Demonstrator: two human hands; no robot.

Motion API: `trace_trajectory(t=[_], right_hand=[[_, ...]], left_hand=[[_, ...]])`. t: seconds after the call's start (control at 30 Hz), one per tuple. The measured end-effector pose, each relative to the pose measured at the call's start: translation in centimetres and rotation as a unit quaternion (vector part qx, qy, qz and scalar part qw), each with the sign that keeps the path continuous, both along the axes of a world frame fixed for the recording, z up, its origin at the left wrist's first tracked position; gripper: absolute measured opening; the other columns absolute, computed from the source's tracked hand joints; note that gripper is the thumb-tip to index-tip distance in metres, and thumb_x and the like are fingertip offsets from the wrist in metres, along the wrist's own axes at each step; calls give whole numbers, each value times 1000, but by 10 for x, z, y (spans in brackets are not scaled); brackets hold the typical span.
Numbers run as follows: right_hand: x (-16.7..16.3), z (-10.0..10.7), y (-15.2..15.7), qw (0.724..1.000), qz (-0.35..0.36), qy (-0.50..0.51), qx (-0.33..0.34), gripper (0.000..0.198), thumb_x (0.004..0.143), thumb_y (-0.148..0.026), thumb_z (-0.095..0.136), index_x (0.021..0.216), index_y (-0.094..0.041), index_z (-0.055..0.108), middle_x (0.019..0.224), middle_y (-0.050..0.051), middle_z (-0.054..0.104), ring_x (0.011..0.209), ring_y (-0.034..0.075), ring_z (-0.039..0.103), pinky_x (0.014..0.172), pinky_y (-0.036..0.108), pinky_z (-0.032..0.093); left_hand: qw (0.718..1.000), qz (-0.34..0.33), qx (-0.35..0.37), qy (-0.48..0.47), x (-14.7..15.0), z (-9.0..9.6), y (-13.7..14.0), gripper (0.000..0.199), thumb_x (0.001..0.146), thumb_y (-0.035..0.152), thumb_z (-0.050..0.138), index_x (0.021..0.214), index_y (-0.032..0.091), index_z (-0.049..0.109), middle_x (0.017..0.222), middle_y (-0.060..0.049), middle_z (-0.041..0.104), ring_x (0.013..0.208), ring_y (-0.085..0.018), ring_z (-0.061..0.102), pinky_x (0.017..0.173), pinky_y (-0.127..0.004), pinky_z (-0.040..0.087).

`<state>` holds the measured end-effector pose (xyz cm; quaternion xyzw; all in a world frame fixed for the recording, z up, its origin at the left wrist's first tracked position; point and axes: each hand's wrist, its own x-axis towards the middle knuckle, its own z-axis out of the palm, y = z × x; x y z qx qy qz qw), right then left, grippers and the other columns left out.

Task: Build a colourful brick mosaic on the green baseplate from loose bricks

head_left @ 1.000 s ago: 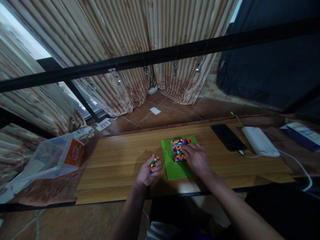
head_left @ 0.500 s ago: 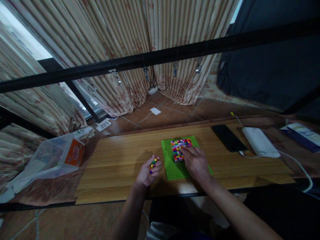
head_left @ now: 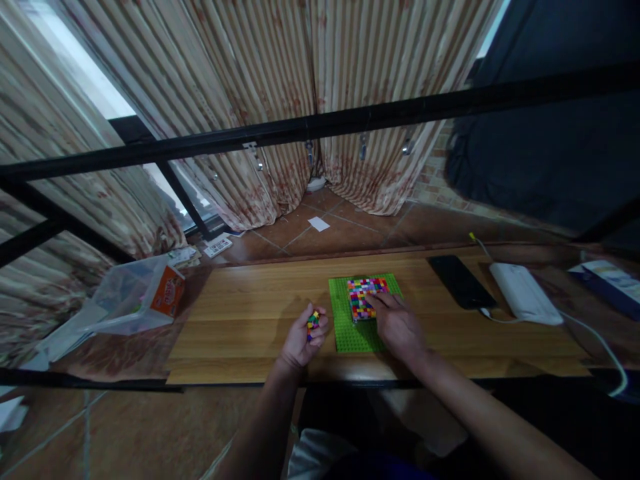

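A green studded baseplate [head_left: 345, 333] lies on the wooden board, and a square block of small multicoloured building bricks [head_left: 361, 308] stands on it. My left hand [head_left: 303, 337] is palm up just left of the baseplate, its fingers curled round several loose building bricks [head_left: 313, 321] in yellow, green, orange and purple. Over the right side of the brick block, my right hand [head_left: 400, 327] is closed, with its fingertips touching the top layer. Whatever may be between those fingertips is hidden. Part of the block and the baseplate's right side lie beneath this hand.
To the right are a black phone [head_left: 461, 283] and a white power bank [head_left: 524, 293] with a white cable [head_left: 600, 333]. A clear plastic box [head_left: 133, 300] with an orange label stands at the left. A black rail [head_left: 335, 125] crosses beyond the wooden board [head_left: 240, 320].
The camera view has shifted, so the scene sits slightly further right. My right fingertips stay on the brick block, and my left hand still holds the loose bricks.
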<state>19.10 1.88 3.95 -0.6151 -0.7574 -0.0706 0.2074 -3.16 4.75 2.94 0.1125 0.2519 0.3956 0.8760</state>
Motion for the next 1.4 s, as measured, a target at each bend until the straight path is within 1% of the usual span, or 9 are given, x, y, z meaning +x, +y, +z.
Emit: trace_trajectory(t=[0.13,0.2,0.4,0.6,0.87,1.03,1.13,1.27,1.4], right_hand=[[-8,1,-4,998,-13,56,22,37,89,-11,39,119,-11,60,106,14,65,96,26,55,87,40,44],[-21,6,-7,995,-4,97,29,34,91,-16,40,117,-13,61,105,13,65,96,26,56,88,40,45],[-71,22,-11,974,132,182,-32,26,89,-19,48,107,-23,66,103,7,64,96,21,56,84,36,46],[-80,14,-2,971,106,204,-73,17,85,-16,54,90,-21,69,95,6,64,93,21,56,83,35,46],[-72,9,-1,957,108,265,-55,22,92,-25,47,85,-21,67,83,6,64,83,20,58,77,33,46],[-74,5,-1,914,74,393,-73,25,91,-32,47,83,-21,69,72,2,62,75,18,60,73,31,47],[-81,-1,-3,893,43,443,-67,27,89,-36,50,84,-21,71,75,4,63,79,18,61,75,31,48],[-88,-5,-7,901,24,431,-48,26,88,-36,51,91,-22,73,88,7,64,88,20,60,79,34,47],[-88,-2,-7,907,24,418,-50,24,87,-36,53,92,-21,72,92,8,64,86,19,60,78,33,48]], left_hand=[[999,13,15,27,4,-2,-2,38,89,46,52,84,10,60,60,2,46,38,0,28,31,-9,13],[999,5,26,47,6,-4,-2,43,87,52,52,84,9,60,59,2,47,37,-1,28,31,-10,12],[989,6,32,142,14,-10,-1,50,78,63,57,72,14,53,51,4,49,34,-2,34,32,-12,11],[972,2,37,233,20,-8,-5,53,69,66,64,65,16,47,47,6,47,33,-3,39,33,-14,14],[977,-26,58,203,18,-6,-5,53,71,66,62,68,15,50,53,3,52,34,-3,37,32,-14,12],[987,-27,59,148,15,-8,-6,48,75,60,62,69,13,53,56,1,54,36,-2,36,33,-13,14],[993,-2,62,100,13,-9,-9,40,78,51,63,71,12,54,57,1,55,37,-1,34,33,-13,14],[992,46,65,93,13,-11,-14,36,72,44,72,72,13,54,54,4,51,37,-1,33,33,-13,15],[988,55,75,127,16,-11,-15,43,69,52,73,69,14,53,52,6,48,36,-1,31,33,-14,15]])
